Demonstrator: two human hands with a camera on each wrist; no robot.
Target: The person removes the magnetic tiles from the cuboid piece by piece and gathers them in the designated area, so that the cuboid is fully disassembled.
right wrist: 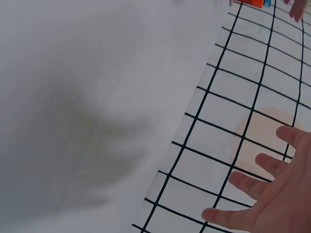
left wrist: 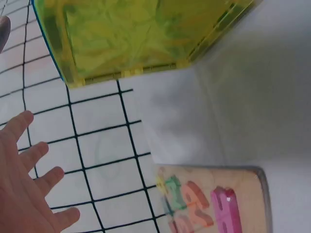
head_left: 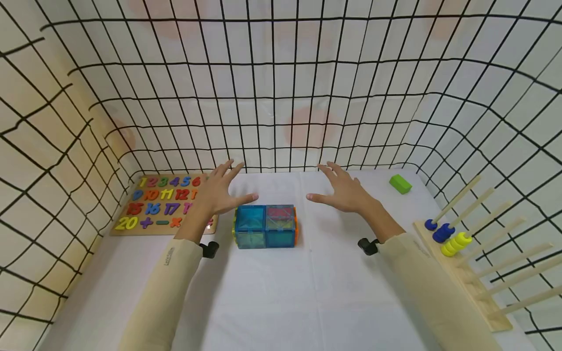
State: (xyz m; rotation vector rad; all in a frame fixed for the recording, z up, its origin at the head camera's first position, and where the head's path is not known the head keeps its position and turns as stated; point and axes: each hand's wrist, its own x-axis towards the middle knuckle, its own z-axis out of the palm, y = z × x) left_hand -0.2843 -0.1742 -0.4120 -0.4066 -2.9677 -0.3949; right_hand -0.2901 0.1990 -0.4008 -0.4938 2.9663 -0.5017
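My left hand (head_left: 219,191) is held with its fingers spread, just left of a block of translucent magnetic tiles (head_left: 265,226). That block has blue tiles on top, yellow at its left end and orange at its right. In the left wrist view its yellow side (left wrist: 131,36) fills the top, while the spread fingers (left wrist: 36,155) show at lower left. To the block's right, my right hand (head_left: 344,191) is spread too, thumb pointing inward. Nothing is between the fingers of either hand, as the right wrist view also shows of the right hand (right wrist: 279,189).
A wooden number board (head_left: 149,223) with coloured numerals lies at left, partly behind the left forearm. A green block (head_left: 400,184) is at back right. At right stands a wooden peg rack (head_left: 465,278) with blue and yellow beads. Black wire mesh (head_left: 272,97) encloses the white table (head_left: 272,302).
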